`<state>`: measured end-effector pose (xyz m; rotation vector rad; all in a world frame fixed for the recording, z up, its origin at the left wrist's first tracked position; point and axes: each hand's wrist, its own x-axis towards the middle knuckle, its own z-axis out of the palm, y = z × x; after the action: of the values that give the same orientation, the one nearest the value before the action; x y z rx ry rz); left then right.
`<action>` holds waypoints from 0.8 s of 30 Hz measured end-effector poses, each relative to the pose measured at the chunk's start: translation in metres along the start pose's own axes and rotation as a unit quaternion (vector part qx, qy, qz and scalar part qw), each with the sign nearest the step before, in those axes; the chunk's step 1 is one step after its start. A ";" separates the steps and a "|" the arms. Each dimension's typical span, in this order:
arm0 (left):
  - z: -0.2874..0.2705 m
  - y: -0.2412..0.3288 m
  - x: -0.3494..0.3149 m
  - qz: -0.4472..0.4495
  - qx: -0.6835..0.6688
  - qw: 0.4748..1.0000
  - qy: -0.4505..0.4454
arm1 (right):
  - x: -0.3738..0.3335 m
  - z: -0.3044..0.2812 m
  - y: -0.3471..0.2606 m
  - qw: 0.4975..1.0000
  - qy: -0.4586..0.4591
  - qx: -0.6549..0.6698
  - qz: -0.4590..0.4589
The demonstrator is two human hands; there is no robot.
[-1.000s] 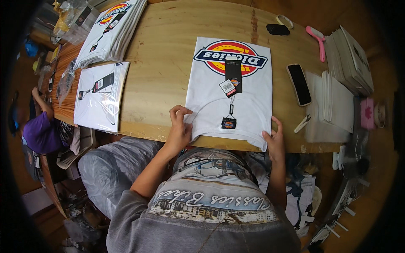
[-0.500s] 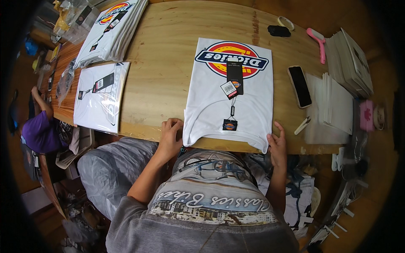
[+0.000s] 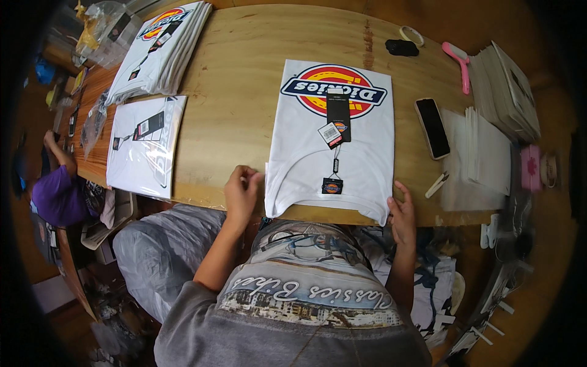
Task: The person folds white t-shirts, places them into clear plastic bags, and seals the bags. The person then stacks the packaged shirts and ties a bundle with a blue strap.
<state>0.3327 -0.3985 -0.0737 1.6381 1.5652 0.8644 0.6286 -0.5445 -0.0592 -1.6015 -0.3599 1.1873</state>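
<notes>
A folded white T-shirt point(image 3: 293, 134) lies flat on the wooden table in front of me, its neckline toward my body. Its chest carries a red, yellow and blue print point(image 3: 333, 76). A black hang tag point(image 3: 338, 107) with a white barcode sticker rests on the print, and a small black neck label point(image 3: 332, 186) shows inside the collar. Just off the shirt's left edge is my left hand point(image 3: 242, 191), fingers loosely bent and slightly apart, holding nothing. My right hand point(image 3: 402, 214) is at the near right corner, thumb against the shirt's edge and fingers spread.
Far left stands a stack of folded white T-shirts point(image 3: 156, 55); a bagged one point(image 3: 140, 153) lies nearer. To the right are a phone point(image 3: 432, 128), clear bags point(image 3: 477, 165), small snips point(image 3: 436, 185), a pink-handled tool point(image 3: 460, 64) and a tape roll point(image 3: 413, 35). Another person point(image 3: 64, 189) sits far left.
My left hand has drawn slightly left and up, away from the shirt's edge. The right hand stays at the near right corner. The whole view has shifted slightly.
</notes>
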 end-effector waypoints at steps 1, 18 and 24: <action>-0.006 -0.001 -0.001 -0.084 -0.036 0.995 -0.032 | 0.000 -0.002 0.001 1.000 -0.002 0.018 0.006; 0.027 0.028 0.008 0.236 0.245 0.932 -0.123 | 0.056 0.001 -0.002 0.935 0.067 -0.301 -0.177; 0.012 0.026 -0.005 0.249 0.275 0.916 -0.156 | 0.033 -0.002 0.003 0.948 0.016 -0.280 -0.149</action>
<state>0.3561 -0.4043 -0.0581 2.5106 1.2386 0.3666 0.6442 -0.5232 -0.0787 -1.9553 -0.9492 0.8635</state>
